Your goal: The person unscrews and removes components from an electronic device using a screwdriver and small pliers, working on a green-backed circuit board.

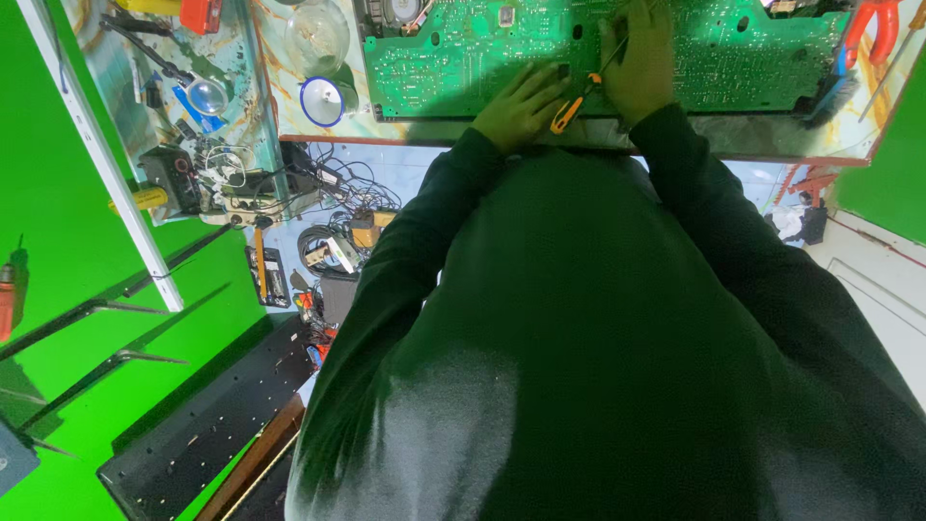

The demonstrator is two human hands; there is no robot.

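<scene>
- Lying flat on the workbench (675, 145), a big green circuit board (733, 48) is what everything's centred on.
- The left hand (521, 104) is laid open on the board's near edge, nothing gripped.
- An orange-handled tool (577, 101) is clenched in the right hand (639, 60), over the board.
- A round magnifier (323, 100) is seen just left of the board.

No packages, signs or screens clearly visible; possible small boxes among cable clutter on floor, too small and blurred to tell
</scene>
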